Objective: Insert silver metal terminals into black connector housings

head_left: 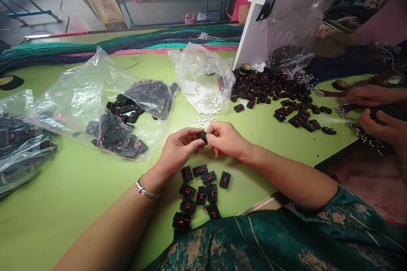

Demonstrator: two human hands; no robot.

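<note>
Between thumb and fingers, my left hand (182,146) grips a small black connector housing (202,137) over the green table. My right hand (227,139) is pinched closed against the housing's right side; whatever its fingertips hold is too small to make out. Just beyond my hands lie many small white pieces (206,103), spilling from the mouth of a clear plastic bag (203,61). Nearer my body, several black connector housings (201,195) with red clips are spread loosely on the table.
Clear bags (79,89) of black housings lie on the left. A heap of housings (263,87) sits at the right, beside an upright white panel (263,21). Bundled green and pink wires (143,46) run along the back. A co-worker's hands (378,110) hold wires at far right.
</note>
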